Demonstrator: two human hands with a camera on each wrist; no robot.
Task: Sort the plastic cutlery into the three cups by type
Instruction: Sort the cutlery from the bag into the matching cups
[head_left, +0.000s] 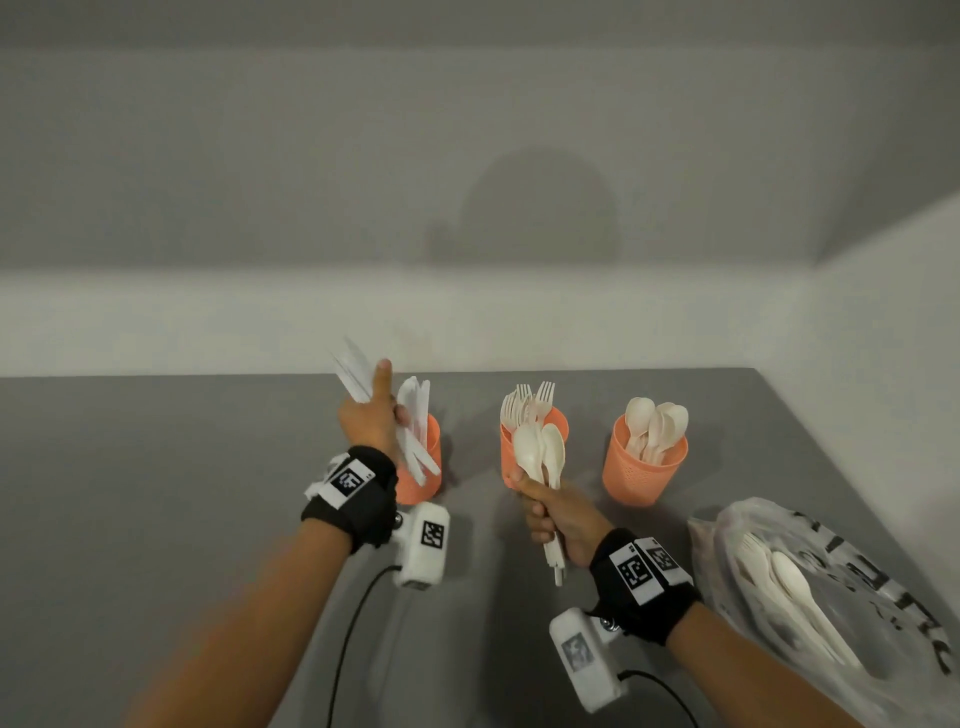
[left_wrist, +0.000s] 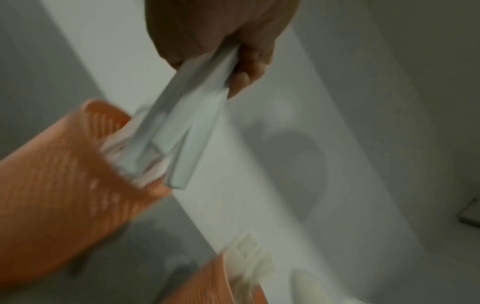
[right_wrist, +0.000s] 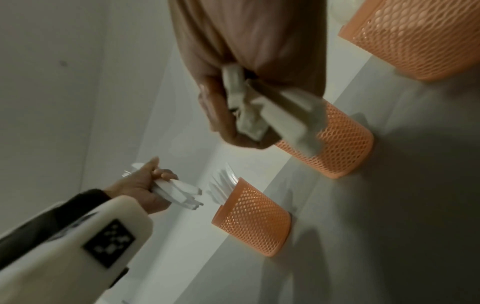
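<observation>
Three orange mesh cups stand in a row on the grey table. The left cup (head_left: 428, 467) holds white knives, the middle cup (head_left: 506, 452) forks, the right cup (head_left: 641, 470) spoons. My left hand (head_left: 371, 415) grips a bunch of white knives (head_left: 415, 447) just above the left cup (left_wrist: 59, 201), handle ends (left_wrist: 179, 144) pointing down at its rim. My right hand (head_left: 553, 519) grips a bunch of cream spoons (head_left: 540, 452) upright in front of the middle cup (right_wrist: 342, 139), handles (right_wrist: 285, 115) sticking out below the fist.
A clear plastic bag (head_left: 852, 587) with more cutlery inside, a spoon and a fork showing, lies at the right near the table edge. White walls close the table at the back and right. Cables trail from the wrist cameras toward me.
</observation>
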